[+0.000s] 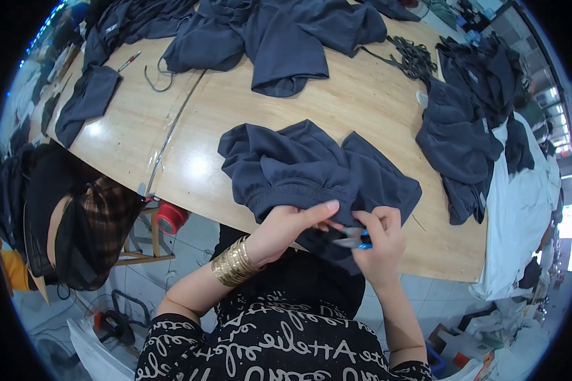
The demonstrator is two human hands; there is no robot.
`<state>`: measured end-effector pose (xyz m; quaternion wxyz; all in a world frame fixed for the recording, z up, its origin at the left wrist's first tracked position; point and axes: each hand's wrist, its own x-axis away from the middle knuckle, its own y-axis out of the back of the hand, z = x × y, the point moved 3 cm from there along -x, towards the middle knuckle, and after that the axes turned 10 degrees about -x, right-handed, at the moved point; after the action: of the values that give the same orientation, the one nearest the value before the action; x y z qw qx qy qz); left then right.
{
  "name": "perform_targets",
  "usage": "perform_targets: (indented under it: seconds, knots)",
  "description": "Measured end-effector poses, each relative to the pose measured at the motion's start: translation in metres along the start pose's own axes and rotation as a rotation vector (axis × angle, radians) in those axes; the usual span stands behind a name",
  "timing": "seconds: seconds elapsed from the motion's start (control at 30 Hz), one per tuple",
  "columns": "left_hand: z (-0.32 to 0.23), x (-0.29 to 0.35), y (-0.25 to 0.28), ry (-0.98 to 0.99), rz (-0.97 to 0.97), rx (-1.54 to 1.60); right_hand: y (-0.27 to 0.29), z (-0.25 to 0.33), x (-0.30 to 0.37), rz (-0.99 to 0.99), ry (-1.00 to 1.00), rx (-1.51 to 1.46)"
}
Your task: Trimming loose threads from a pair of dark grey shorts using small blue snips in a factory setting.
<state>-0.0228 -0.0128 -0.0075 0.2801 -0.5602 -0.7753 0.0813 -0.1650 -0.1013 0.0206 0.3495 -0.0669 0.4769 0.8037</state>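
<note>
A pair of dark navy shorts (pixel 299 159) with a gathered elastic waistband lies at the near edge of the table, its waist toward me. My left hand (pixel 283 230), with gold bangles at the wrist, is closed on the waistband, thumb on top. Small thread snips (pixel 346 242) with blue on the handles sit in my closed right hand (pixel 382 244). Their blades point left, close to my left fingertips and the waistband's edge. Cloth and fingers partly hide what lies between the blades.
More navy garments lie at the far side (pixel 286 47) and at the right (pixel 457 127) of the wooden table (pixel 197 127). A heap of dark cords (pixel 410 57) rests at the far right. A small pen-like tool (pixel 129 61) lies far left. White cloth (pixel 515 209) drapes over the right edge.
</note>
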Motion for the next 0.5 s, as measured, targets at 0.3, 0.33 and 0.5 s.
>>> perform_targets:
  seconds: [0.3, 0.33, 0.5]
  knots:
    - [-0.048, 0.053, 0.105, -0.139, 0.015, -0.314, 0.020, 0.003, 0.004, 0.449, -0.019, -0.397]
    - [-0.049, 0.037, 0.123, -0.277, -0.321, -0.561, 0.023, 0.010, -0.002, 0.467, 0.014, -0.378]
    - [-0.017, -0.034, 0.185, -0.282, -0.865, -1.288, 0.039, 0.026, -0.025, 0.369, 0.199, -0.208]
